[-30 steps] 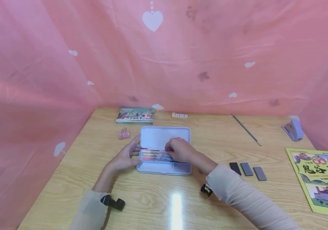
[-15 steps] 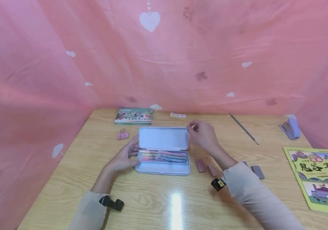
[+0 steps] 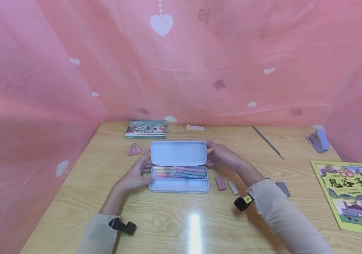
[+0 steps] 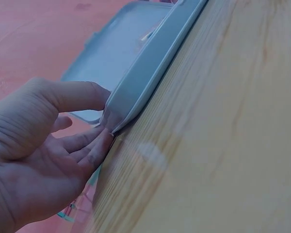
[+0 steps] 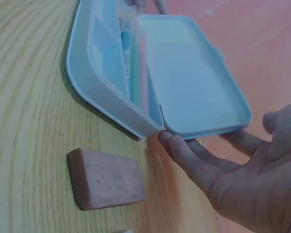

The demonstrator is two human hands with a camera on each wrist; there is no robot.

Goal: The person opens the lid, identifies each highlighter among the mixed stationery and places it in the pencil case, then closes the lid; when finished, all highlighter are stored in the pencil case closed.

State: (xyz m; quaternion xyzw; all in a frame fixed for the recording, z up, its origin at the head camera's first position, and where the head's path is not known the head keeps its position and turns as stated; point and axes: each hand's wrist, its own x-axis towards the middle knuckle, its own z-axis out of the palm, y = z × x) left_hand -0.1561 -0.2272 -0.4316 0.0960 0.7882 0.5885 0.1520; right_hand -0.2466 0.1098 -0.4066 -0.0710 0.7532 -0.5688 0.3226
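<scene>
An open light-blue pencil case (image 3: pixel 168 185) lies on the table, its lid (image 3: pixel 179 152) tipped back on the far side. Several pastel pens (image 3: pixel 188 173) fill the long compartment; the small front compartments show bare floors. My left hand (image 3: pixel 136 174) holds the case's left end, thumb (image 4: pixel 85 96) on the upper edge and fingers (image 4: pixel 99 148) at the lower corner. At the right end, my right hand (image 3: pixel 222 155) touches the lid's side edge with extended fingers (image 5: pixel 194 162), its thumb standing apart. A pink eraser (image 5: pixel 109 179) lies just below that hand.
A whitish eraser (image 3: pixel 233 187) and a grey block (image 3: pixel 283 188) lie to the right. Beyond are a pencil (image 3: pixel 267 141), a purple stapler (image 3: pixel 318 141) and a yellow-green book (image 3: pixel 349 194). A pink binder clip (image 3: pixel 134 151) and a flat box (image 3: pixel 146 129) are at the back left.
My right hand has left the pens in the case, moved right, then come down against the lid's right edge, uncovering the erasers. The left hand stays at the case's left end.
</scene>
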